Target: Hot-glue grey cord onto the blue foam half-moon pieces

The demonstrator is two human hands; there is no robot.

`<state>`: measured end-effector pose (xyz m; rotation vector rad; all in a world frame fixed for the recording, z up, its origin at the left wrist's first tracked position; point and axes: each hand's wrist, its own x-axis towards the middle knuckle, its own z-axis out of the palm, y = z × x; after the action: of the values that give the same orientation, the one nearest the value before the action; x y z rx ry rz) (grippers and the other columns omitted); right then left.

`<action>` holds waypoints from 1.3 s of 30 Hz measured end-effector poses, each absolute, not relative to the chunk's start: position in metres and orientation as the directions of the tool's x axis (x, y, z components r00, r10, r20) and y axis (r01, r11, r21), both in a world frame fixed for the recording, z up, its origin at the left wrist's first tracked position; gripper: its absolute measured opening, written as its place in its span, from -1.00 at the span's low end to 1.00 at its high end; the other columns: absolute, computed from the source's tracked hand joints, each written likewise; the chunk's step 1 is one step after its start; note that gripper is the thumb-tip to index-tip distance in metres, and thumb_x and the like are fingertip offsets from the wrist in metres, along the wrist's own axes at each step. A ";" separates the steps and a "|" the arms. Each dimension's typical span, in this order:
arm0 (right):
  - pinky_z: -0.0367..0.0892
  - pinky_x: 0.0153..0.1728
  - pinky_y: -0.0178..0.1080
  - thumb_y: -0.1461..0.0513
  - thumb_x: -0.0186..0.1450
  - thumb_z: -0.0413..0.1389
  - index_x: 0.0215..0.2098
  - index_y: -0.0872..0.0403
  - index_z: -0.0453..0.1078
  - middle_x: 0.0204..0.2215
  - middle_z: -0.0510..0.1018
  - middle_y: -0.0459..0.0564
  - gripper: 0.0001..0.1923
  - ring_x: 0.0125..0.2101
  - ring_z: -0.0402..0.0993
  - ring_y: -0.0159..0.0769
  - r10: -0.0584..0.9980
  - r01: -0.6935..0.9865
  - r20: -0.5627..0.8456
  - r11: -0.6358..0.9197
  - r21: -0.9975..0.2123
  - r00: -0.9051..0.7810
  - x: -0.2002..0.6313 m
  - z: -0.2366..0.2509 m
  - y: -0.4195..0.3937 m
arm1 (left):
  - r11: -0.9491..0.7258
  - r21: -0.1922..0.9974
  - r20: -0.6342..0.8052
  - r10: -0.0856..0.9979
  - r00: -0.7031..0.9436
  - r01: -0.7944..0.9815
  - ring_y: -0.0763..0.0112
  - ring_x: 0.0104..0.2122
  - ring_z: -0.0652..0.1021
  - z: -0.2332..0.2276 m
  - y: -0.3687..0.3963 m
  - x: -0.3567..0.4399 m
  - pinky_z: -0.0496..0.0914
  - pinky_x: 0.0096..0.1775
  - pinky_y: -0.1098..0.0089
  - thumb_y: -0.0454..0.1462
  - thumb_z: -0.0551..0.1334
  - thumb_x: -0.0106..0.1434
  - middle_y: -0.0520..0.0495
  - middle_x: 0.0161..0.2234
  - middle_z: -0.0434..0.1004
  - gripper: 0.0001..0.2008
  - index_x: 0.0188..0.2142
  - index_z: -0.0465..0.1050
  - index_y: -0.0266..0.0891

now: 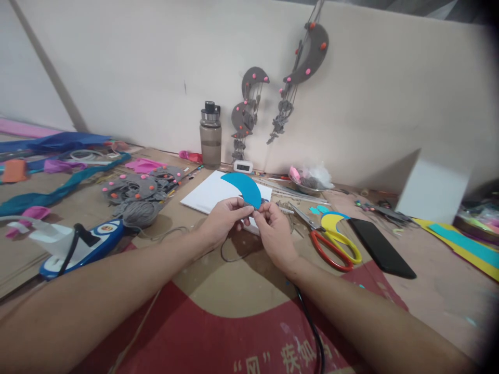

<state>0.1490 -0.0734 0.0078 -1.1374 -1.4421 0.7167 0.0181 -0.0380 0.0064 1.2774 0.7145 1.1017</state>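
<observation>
- Both left hand [229,221] and right hand [276,229]: pinching the lower tip of a blue crescent [246,187], centre of frame.
- Red-and-yellow-handled scissors [321,229]: right of centre.
- Grey yarn ball [140,213]: left of centre.

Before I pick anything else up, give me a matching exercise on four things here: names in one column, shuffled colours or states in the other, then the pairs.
1. Held crescent
2. Scissors
3. Bottle
4. Yarn ball

A. partly red and yellow
B. rounded, grey
C. plain blue
D. see-through, standing upright

Pairs: 1-C, 2-A, 3-D, 4-B
</observation>
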 end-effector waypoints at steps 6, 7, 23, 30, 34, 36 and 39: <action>0.14 -0.49 -0.35 0.18 0.22 0.03 -0.40 0.04 0.20 -0.56 0.27 -0.20 -0.89 -0.54 0.17 -0.45 0.873 0.236 0.483 0.456 -0.858 0.071 0.148 0.007 -0.076 | -0.111 0.963 0.194 0.918 0.345 -0.246 0.61 -0.65 0.35 0.010 -0.042 0.018 0.22 -0.57 0.54 -0.13 0.29 0.08 0.09 -0.60 0.40 -0.73 -0.45 0.26 -0.26; 0.14 -0.50 -0.35 0.17 0.22 0.03 -0.40 0.04 0.20 -0.56 0.28 -0.20 -0.88 -0.55 0.18 -0.45 0.885 0.228 0.462 0.437 -0.870 0.064 0.148 0.007 -0.075 | -0.103 0.963 0.188 0.918 0.350 -0.247 0.62 -0.65 0.35 0.009 -0.041 0.018 0.21 -0.58 0.55 -0.14 0.29 0.08 0.09 -0.59 0.40 -0.73 -0.45 0.27 -0.26; 0.17 -0.48 -0.35 0.18 0.22 0.03 -0.41 0.04 0.18 -0.55 0.32 -0.20 -0.88 -0.53 0.23 -0.43 0.913 0.241 0.405 0.383 -0.892 0.049 0.149 0.005 -0.072 | -0.059 0.972 0.144 0.915 0.377 -0.229 0.62 -0.65 0.35 0.006 -0.038 0.018 0.18 -0.59 0.55 -0.16 0.28 0.10 0.08 -0.60 0.40 -0.75 -0.46 0.27 -0.27; 0.16 -0.48 -0.35 0.19 0.22 0.03 -0.41 0.03 0.18 -0.58 0.30 -0.20 -0.89 -0.54 0.22 -0.43 0.871 0.245 0.486 0.457 -0.855 0.071 0.148 0.007 -0.076 | -0.124 0.960 0.213 0.905 0.367 -0.251 0.59 -0.62 0.37 0.009 -0.043 0.018 0.22 -0.55 0.54 -0.15 0.27 0.12 0.08 -0.60 0.39 -0.76 -0.44 0.26 -0.26; 0.17 -0.47 -0.34 0.18 0.22 0.02 -0.42 0.03 0.18 -0.57 0.32 -0.20 -0.89 -0.54 0.23 -0.43 0.906 0.264 0.418 0.389 -0.883 0.061 0.148 0.005 -0.074 | -0.070 0.969 0.159 0.911 0.380 -0.238 0.59 -0.61 0.37 0.006 -0.041 0.019 0.19 -0.58 0.54 -0.17 0.26 0.12 0.06 -0.58 0.38 -0.77 -0.44 0.29 -0.28; 0.15 -0.50 -0.34 0.17 0.21 0.02 -0.42 0.03 0.18 -0.58 0.30 -0.21 -0.88 -0.55 0.22 -0.43 0.939 0.273 0.340 0.311 -0.910 0.062 0.148 0.003 -0.071 | -0.025 0.973 0.113 0.917 0.382 -0.227 0.59 -0.60 0.37 0.004 -0.038 0.019 0.16 -0.60 0.55 -0.19 0.27 0.10 0.06 -0.58 0.37 -0.78 -0.45 0.30 -0.29; 0.14 -0.50 -0.35 0.17 0.20 0.03 -0.42 0.04 0.18 -0.57 0.32 -0.21 -0.87 -0.54 0.23 -0.44 0.946 0.260 0.319 0.294 -0.920 0.059 0.148 0.002 -0.068 | -0.013 0.973 0.105 0.913 0.393 -0.230 0.59 -0.59 0.38 0.002 -0.035 0.019 0.17 -0.60 0.56 -0.19 0.27 0.10 0.06 -0.58 0.36 -0.79 -0.44 0.31 -0.29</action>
<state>0.1483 -0.0685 0.0017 -1.1903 -1.4438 0.7715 0.0186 -0.0353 0.0021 1.2547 0.7138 1.0399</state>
